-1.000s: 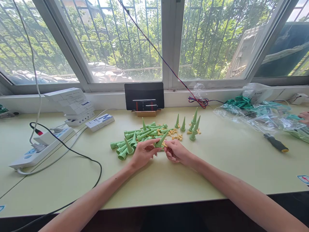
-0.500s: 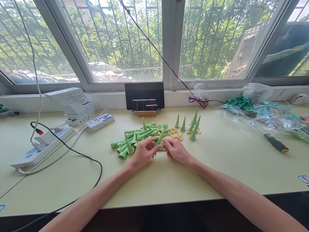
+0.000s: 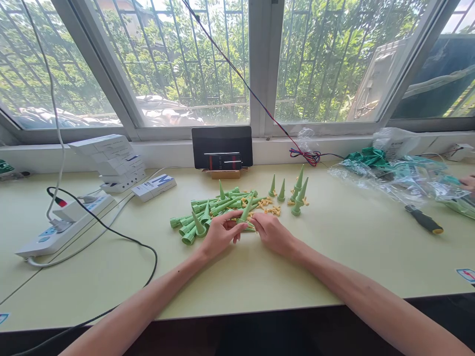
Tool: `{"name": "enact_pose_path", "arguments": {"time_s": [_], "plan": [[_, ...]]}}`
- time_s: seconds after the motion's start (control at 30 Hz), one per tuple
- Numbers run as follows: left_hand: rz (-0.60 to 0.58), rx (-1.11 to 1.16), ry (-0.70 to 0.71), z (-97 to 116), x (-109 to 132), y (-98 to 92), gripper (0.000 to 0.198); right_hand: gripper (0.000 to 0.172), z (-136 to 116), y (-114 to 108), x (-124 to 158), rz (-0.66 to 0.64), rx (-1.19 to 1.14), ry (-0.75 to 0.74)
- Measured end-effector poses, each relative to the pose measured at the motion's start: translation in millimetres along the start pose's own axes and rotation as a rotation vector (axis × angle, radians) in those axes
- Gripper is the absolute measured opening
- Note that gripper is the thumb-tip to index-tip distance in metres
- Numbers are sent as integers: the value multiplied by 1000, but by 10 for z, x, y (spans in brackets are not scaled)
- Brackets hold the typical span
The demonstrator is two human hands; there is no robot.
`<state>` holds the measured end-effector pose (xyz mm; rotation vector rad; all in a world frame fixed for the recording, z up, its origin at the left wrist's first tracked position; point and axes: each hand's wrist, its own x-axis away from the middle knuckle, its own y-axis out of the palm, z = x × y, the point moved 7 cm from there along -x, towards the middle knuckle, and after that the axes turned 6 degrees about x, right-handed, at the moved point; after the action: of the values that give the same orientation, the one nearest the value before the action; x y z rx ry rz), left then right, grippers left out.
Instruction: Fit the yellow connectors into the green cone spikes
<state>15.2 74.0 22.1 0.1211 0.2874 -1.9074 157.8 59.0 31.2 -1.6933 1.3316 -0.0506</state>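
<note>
A green plant-watering spike (image 3: pixel 247 209) leans point-up in my left hand (image 3: pixel 221 234), whose thumb and fingers close around its lower part. Right beside it, my right hand (image 3: pixel 273 232) pinches a small yellow valve at the side of that spike; the fingertips mostly hide this valve. Behind and left of my hands lies a pile of green spikes (image 3: pixel 187 238), most on their sides and a few upright. Loose yellow valves (image 3: pixel 273 210) are scattered just beyond my right hand. Farther right, several spikes (image 3: pixel 297 211) stand upright, some with yellow valves fitted.
A tablet (image 3: pixel 222 138) and a phone (image 3: pixel 218 162) lean by the window. White boxes (image 3: pixel 115 158) and a power strip (image 3: pixel 67 230) with cables are at left. At right lie plastic bags (image 3: pixel 404 173), a screwdriver (image 3: pixel 425 220) and another person's hand (image 3: pixel 468 183).
My right hand has turned slightly and shifted a little to the right, its fingers still at the spike. My left hand keeps its hold, almost unmoved.
</note>
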Motion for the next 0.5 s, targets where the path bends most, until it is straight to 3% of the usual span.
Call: {"name": "enact_pose_path", "arguments": {"time_s": [0.3,0.5], "plan": [[-3,4,35,-14,-6,-18,44,37,28,27,30,-21,-295,190],[17,39,45,-39,-14,-25,46,37,94,183,57,-147,-725,423]]}}
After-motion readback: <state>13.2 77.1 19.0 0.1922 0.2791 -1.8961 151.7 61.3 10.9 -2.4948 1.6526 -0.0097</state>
